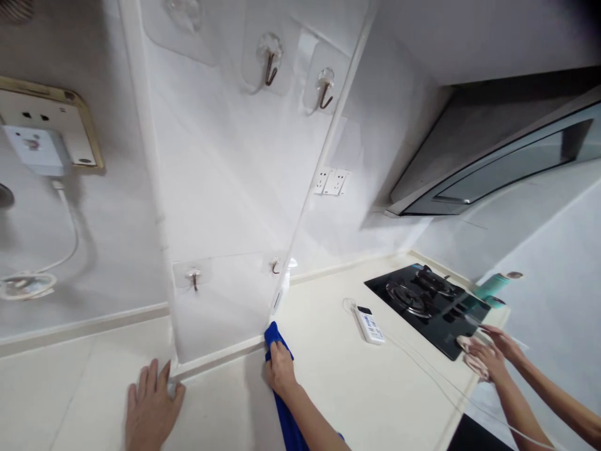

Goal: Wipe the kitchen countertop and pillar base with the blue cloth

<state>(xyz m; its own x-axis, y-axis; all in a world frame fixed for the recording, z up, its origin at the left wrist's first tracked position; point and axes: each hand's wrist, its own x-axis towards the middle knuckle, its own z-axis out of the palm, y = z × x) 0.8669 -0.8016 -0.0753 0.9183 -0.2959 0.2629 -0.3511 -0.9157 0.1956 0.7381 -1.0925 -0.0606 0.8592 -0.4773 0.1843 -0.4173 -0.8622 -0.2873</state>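
Clock taken from mid-view; 9 o'clock first. Between 9 and 10: one wall socket [84, 134] with one white adapter [37, 150] plugged in. At 7: my left hand [153, 410], flat on the desk [101, 363], fingers spread, gripping nothing. From 8 round to 12: five clear hook mounts on the wall panel [225, 188]; metal hooks made out on four. At 6: my right hand [282, 369], fingers closed round one blue cloth [272, 332], bunched end against the foot of the panel's edge, remainder trailing under my forearm.

Progress: I judge the edge work under way, the cloth being right at the corner; how much surface is done or left I cannot tell.

At 1: two socket plates [331, 180]. Near 5: one white device [370, 326]. At 4: one black hob [422, 313], two burners visible; beside it, two hands [493, 360] of another person, one on a pale cloth [475, 364].
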